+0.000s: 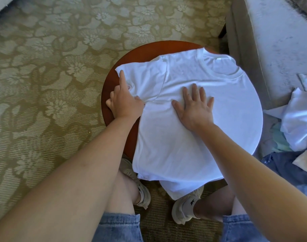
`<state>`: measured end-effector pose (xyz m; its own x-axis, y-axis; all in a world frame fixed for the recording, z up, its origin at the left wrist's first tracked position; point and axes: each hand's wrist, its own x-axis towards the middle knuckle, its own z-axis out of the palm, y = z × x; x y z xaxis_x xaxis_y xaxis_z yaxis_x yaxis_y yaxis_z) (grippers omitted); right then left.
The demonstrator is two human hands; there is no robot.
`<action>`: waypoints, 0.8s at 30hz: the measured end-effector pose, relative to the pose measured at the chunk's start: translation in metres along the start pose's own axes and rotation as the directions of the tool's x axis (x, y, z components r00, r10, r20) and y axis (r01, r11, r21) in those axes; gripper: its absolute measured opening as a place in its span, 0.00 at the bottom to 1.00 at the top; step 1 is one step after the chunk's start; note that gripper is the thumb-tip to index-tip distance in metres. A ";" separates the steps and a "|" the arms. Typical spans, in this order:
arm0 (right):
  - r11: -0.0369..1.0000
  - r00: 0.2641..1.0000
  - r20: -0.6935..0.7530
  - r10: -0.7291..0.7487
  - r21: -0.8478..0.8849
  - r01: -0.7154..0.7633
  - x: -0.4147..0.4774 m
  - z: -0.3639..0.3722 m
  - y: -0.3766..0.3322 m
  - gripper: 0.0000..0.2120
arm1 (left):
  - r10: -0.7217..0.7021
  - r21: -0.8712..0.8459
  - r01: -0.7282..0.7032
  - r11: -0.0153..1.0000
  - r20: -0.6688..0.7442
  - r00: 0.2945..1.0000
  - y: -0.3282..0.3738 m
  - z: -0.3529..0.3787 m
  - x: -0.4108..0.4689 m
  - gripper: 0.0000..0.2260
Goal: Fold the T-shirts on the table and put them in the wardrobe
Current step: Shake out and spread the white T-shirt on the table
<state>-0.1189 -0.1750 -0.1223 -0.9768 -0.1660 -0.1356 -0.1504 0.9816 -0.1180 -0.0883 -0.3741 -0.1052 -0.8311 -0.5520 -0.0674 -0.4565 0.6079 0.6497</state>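
Note:
A white T-shirt (pixel 192 137) lies spread over a small round reddish-brown table (pixel 107 91), collar at the far right, hem hanging over the near edge. My right hand (pixel 194 105) lies flat on the chest of the shirt with fingers spread. My left hand (pixel 123 100) is at the left sleeve near the armpit. Its index finger stretches along the sleeve's edge while the other fingers are curled; whether they pinch the cloth is hidden.
A heap of other white garments (pixel 299 119) lies to the right on a bed or sofa (pixel 271 41), with dark blue cloth (pixel 288 170) below it. Patterned carpet (pixel 44 84) covers the floor to the left. My legs and shoes are under the table's near edge.

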 end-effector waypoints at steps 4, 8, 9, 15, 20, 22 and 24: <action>1.000 1.000 -0.006 0.000 -0.005 0.000 0.000 0.000 0.000 0.35 | -0.122 0.058 0.115 0.992 0.148 0.981 0.016 -0.012 0.016 0.42; 1.000 1.000 -0.005 0.007 -0.012 -0.007 -0.001 -0.001 -0.001 0.35 | -0.164 0.100 0.139 0.985 0.320 0.933 0.026 -0.020 0.031 0.38; 1.000 1.000 -0.005 0.008 -0.013 -0.009 -0.001 0.000 -0.001 0.35 | -0.170 0.106 0.142 0.984 0.348 0.922 0.028 -0.021 0.032 0.37; 1.000 1.000 0.007 0.014 -0.017 -0.014 0.000 0.000 -0.001 0.35 | -0.127 0.089 0.099 0.991 0.406 0.905 0.031 -0.017 0.037 0.34; 1.000 1.000 0.012 0.012 -0.027 -0.011 -0.001 0.002 -0.007 0.36 | -0.055 0.209 -0.016 0.978 0.329 0.943 0.027 -0.018 0.045 0.29; 1.000 1.000 0.015 0.000 -0.031 0.001 -0.001 0.002 -0.011 0.37 | -0.035 0.212 -0.040 0.977 0.340 0.940 0.025 -0.021 0.051 0.31; 0.999 1.000 0.029 -0.011 -0.039 0.012 0.001 0.002 -0.016 0.37 | -0.040 0.199 -0.033 0.979 0.352 0.935 0.021 -0.026 0.062 0.32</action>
<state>-0.1173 -0.1909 -0.1223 -0.9702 -0.1795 -0.1628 -0.1682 0.9824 -0.0809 -0.1411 -0.4106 -0.0758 -0.8706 -0.3400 -0.3556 -0.4831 0.7272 0.4876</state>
